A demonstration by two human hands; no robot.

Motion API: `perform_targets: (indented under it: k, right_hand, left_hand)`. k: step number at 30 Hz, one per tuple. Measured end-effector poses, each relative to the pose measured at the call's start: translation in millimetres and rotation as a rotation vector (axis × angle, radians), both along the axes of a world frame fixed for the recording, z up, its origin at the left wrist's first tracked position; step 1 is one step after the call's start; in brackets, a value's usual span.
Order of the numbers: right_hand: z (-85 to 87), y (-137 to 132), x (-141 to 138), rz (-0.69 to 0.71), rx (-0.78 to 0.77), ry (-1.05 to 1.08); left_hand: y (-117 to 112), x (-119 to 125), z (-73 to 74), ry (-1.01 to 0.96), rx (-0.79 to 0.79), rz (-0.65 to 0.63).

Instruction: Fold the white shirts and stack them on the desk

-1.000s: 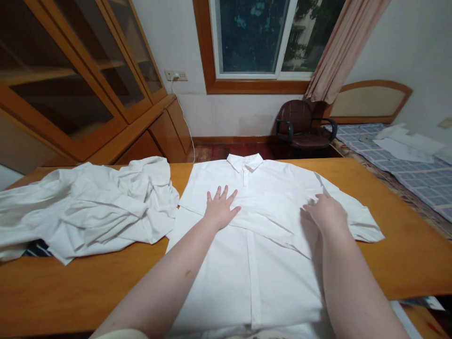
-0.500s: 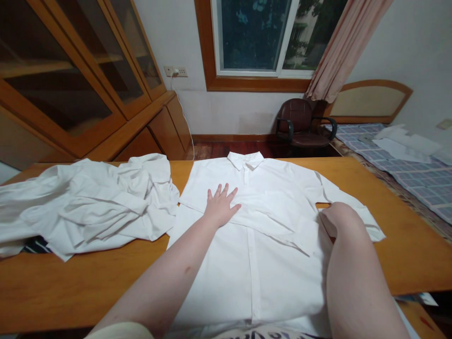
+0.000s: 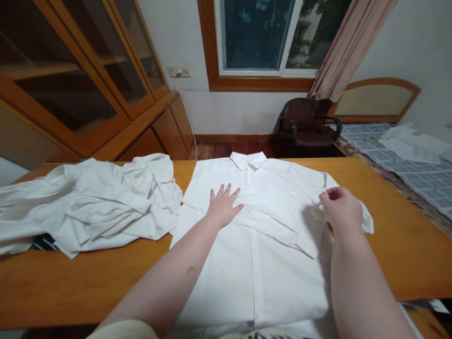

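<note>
A white collared shirt (image 3: 222, 273) lies front up on the table, its collar at the far edge. One sleeve is folded across the chest, its end pointing to the lower right. My left hand (image 3: 224, 207) rests flat on that folded sleeve with its fingers spread. At the right side of the shirt, my right hand (image 3: 341, 209) is closed, thumb and fingers pinching the other sleeve (image 3: 367, 221) and holding it raised a little off the table. Part of this sleeve is hidden behind the hand.
A crumpled heap of white cloth (image 3: 106, 202) covers the table's left side, with a dark striped piece (image 3: 44, 242) under it. The wooden table (image 3: 399, 249) extends right. Beyond stand a glass-door cabinet (image 3: 141, 108), a brown armchair (image 3: 303, 122) and a bed (image 3: 416, 165).
My right hand has risen and turned, lifting the right sleeve and drawing it slightly inward. My left hand stays flat on the folded sleeve. The view has shifted slightly.
</note>
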State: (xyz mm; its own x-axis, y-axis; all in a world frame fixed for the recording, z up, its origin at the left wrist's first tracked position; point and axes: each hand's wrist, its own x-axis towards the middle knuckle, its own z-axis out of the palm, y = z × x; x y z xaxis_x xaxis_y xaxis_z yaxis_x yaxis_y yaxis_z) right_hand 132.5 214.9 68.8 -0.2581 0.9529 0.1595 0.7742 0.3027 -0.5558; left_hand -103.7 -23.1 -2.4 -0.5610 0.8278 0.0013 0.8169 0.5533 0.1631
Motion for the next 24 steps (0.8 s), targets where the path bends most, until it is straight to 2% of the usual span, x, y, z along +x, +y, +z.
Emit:
perform_targets:
  k: [2, 5, 7, 9, 12, 16, 20, 22, 24]
  right_hand:
    - [0.9, -17.9, -8.2, 0.260, -0.109, 0.314]
    - [-2.4, -42.8, -20.2, 0.657, -0.453, 0.576]
    - [-6.4, -57.3, -26.9, 0.825, -0.651, 0.565]
    - [-11.4, -69.6, -32.7, 0.954, -0.773, 0.465]
    - [-19.2, -81.9, -38.9, 1.091, -0.789, 0.276]
    - [-24.2, -82.6, -41.3, 1.080, -0.682, 0.217]
    - [-22.3, -67.9, -38.7, 0.907, -0.362, 0.189]
    - [-20.8, -57.7, -36.2, 0.798, -0.187, 0.168]
    - [-19.1, -46.7, -32.4, 0.692, -0.055, 0.174]
  left_hand:
    - [-0.3, -0.2, 0.3, -0.005, 0.007, 0.000]
    - [-0.4, -0.3, 0.8, -0.012, 0.013, -0.001]
    - [-0.3, -0.2, 0.6, -0.017, 0.017, -0.003]
    - [-0.3, -0.1, -0.1, -0.017, 0.028, -0.007]
    - [-1.0, -0.7, -0.2, -0.019, 0.051, -0.017]
    - [-4.4, 0.5, 11.4, -0.051, 0.112, -0.060]
    - [-5.0, 16.2, 35.3, -0.125, 0.222, -0.246]
    - [-0.6, 29.8, 43.7, -0.193, 0.223, -0.239]
    - [7.3, 43.3, 45.9, -0.262, 0.196, -0.166]
